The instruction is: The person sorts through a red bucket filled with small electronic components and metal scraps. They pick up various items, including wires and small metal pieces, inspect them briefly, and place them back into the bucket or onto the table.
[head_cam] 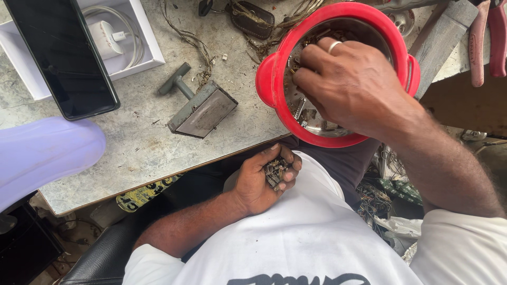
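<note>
Nearest, just below the red bowl [270, 79], the left hand [264, 179] is curling its fingers around a bunch of small metal parts [275, 171]. The right hand [351, 79] is reaching into the bowl, fingertips pressed together on loose parts. Left of the bowl, a grey metal block [203, 110] is lying on the surface [137, 142].

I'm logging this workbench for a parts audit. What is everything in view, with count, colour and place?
bowl: one, red rim, steel inside, table's right edge
small metal parts: many, in bowl
metal block with handle: one, grey, table centre
phone: one, black, top left
white box: one, holding a charger
pliers: one, pink handles, top right
table: one, grey
left hand: cupping small parts, below table edge
right hand: reaching into bowl
</note>
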